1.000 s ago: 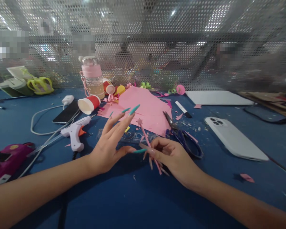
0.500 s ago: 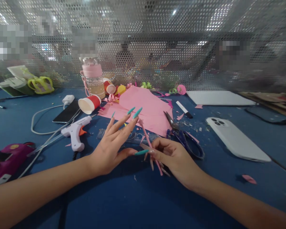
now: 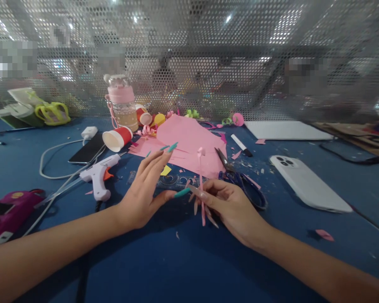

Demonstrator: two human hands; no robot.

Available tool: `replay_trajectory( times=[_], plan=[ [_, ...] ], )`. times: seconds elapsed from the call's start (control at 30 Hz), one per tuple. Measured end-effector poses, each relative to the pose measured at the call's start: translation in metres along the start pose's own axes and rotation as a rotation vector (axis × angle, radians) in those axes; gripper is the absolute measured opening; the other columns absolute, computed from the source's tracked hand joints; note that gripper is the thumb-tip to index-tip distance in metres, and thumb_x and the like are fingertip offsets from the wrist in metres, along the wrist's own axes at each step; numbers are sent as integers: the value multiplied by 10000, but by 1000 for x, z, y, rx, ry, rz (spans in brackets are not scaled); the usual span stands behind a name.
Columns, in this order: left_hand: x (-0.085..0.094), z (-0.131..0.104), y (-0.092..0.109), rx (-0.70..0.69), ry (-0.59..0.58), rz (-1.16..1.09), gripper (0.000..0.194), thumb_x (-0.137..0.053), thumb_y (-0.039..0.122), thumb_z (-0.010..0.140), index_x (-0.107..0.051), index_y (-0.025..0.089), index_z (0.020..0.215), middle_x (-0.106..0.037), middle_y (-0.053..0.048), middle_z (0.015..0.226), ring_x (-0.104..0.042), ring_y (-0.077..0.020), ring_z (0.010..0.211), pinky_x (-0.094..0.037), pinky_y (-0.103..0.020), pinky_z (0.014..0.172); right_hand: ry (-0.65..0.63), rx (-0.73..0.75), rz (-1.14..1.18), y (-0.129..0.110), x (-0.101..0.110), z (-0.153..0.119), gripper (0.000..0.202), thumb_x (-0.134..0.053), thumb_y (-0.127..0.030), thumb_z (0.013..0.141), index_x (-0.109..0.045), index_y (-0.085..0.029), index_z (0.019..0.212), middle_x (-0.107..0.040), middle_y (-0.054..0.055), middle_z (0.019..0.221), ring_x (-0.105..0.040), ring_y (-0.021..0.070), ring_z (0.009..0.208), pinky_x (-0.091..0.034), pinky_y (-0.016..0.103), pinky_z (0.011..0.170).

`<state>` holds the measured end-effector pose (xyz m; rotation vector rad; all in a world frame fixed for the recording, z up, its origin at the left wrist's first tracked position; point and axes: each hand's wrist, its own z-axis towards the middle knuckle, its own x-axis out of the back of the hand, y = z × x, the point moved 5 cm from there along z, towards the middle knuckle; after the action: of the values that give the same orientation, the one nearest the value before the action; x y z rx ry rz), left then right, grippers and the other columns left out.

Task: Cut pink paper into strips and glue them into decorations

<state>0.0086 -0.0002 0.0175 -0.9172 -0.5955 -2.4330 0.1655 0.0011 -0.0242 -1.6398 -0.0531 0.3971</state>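
Note:
Between thumb and fingers, my right hand pinches a thin pink paper strip, upright, with a small curled top. My left hand is open beside it, fingers spread and pointing up, holding nothing; its long teal thumbnail points toward the right hand's fingertips. Behind the strip lie pink paper sheets. Blue-handled scissors rest just behind my right hand, partly on the paper. A clear stencil ruler and a yellow scrap lie behind my hands.
On the left are a white glue gun, a dark phone, a magenta device and cables. Behind them stand a bottle and a tipped red cup. At right lie a white phone and a marker.
The strip has turned from leaning left to upright, its curled top now visible. My left fingers have moved left, away from the strip's top. The view has shifted slightly.

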Motion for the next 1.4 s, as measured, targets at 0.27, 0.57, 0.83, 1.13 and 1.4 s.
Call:
replay_trajectory(
  times=[0.27,0.57,0.83,1.13,1.4],
  plan=[
    [9,6,3,33,54,-112,228,-400,224,898,-520,192,707,-620,-41,757,-541,-167,777,-459,-322,711,48,-4,10,1,2,2,302,-749,-397,589,-552,-169,580,-574,-40,488,-462,52,315,-352,163,280],
    [-11,2,-9,453,-156,-666,235,-524,332,824,-652,182,950,-699,-63,936,-627,-176,858,-490,-314,760,-22,17,-174,0,-9,-1,279,-767,-390,557,-599,-170,585,-562,-40,477,-451,61,355,-396,193,333],
    [-29,-7,-4,834,-258,-1193,65,-710,257,662,-724,198,685,-728,4,731,-655,-117,678,-504,-206,674,-106,54,-267,4,-26,-6,195,-742,-337,617,-659,-170,672,-602,-23,570,-495,80,450,-438,224,463],
    [-31,-13,-25,1125,102,-1531,145,-774,237,599,-673,144,646,-695,-18,623,-640,-104,607,-504,-213,664,275,536,-676,-31,5,0,315,-376,-409,877,-593,-186,828,-636,68,777,-593,184,726,-476,331,664],
    [-27,-13,-17,1106,22,-1557,357,-845,336,435,-670,90,624,-672,-39,562,-604,-102,549,-469,-211,622,358,522,-1342,-50,-25,101,619,-696,-354,597,-506,-76,1116,-563,197,1156,-457,329,1123,-362,446,936]
  ],
)
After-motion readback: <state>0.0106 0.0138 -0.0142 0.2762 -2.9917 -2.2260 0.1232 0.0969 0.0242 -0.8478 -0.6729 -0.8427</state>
